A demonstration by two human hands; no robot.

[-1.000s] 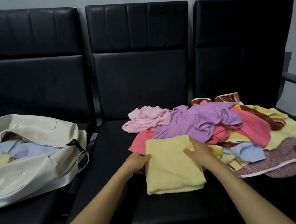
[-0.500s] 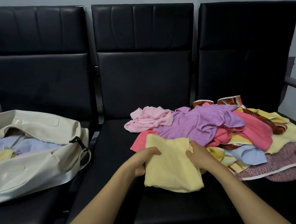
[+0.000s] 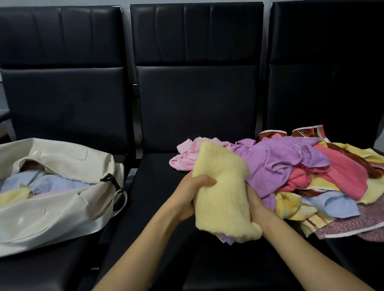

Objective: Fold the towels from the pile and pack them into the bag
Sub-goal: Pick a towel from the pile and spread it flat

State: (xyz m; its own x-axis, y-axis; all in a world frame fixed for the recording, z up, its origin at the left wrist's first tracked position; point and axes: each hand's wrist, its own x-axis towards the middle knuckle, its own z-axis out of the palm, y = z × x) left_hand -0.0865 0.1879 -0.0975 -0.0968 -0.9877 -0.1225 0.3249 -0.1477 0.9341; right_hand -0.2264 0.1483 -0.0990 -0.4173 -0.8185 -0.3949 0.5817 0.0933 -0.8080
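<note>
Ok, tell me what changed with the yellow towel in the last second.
The yellow towel, flat on the middle seat a second ago, has been lifted and tilted upright, gripped between the left hand and right hand. The towel pile and cream bag stayed put.

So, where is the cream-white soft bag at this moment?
In the head view, the cream-white soft bag lies open on the left black seat, apart from the colourful towel pile on the right.
</note>
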